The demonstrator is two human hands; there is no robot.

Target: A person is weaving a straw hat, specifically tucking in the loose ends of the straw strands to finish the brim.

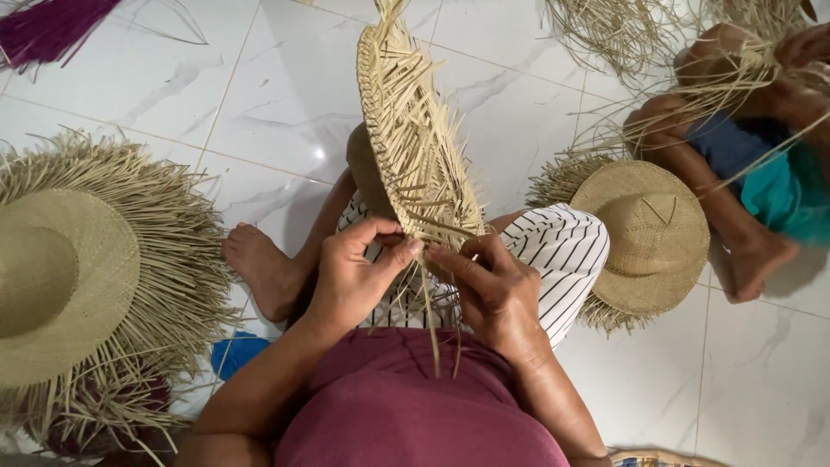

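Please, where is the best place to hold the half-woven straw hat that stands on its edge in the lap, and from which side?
Probably at the lower brim edge, from the person's own side. The unfinished straw hat stands on edge, its loose strand ends bristling upward and outward, so only the near, tightly woven rim gives firm purchase. The left hand and right hand already pinch there, fingertips close together.

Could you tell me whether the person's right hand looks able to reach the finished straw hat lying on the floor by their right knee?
Probably yes: the straw hat lies uncovered beside the knee, though the right hand is now pinching the hat brim.
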